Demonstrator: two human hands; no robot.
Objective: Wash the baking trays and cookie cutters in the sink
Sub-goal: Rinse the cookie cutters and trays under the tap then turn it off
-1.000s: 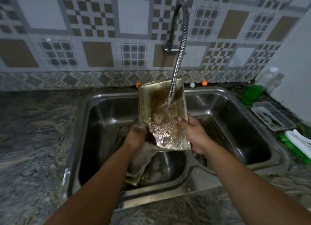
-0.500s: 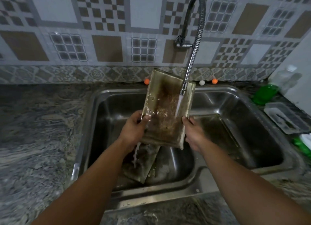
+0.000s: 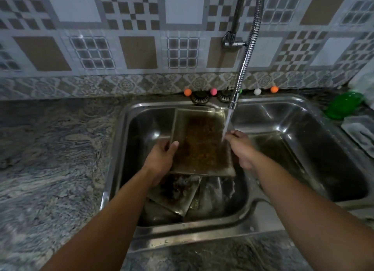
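A rectangular metal baking tray (image 3: 200,143), crusted brown inside, is held flat over the left basin of the steel sink (image 3: 261,204). My left hand (image 3: 162,159) grips its left edge, thumb over the rim. My right hand (image 3: 240,147) holds the right edge, and the water stream from the flexible tap (image 3: 245,54) falls onto its fingers at the tray's rim. Under the tray, another dirty baking tray (image 3: 176,193) leans in the basin. No cookie cutters can be made out.
The right basin (image 3: 303,149) holds a dark flat item I cannot identify. Small coloured balls (image 3: 213,91) line the back ledge. A green dish (image 3: 344,104) and a clear plastic tray (image 3: 360,133) stand on the counter at right. Granite counter (image 3: 50,159) spreads left.
The tray has been lowered from upright under the tap to nearly flat in the left basin. The stream now hits its right rim and my right hand. The camera moved closer.
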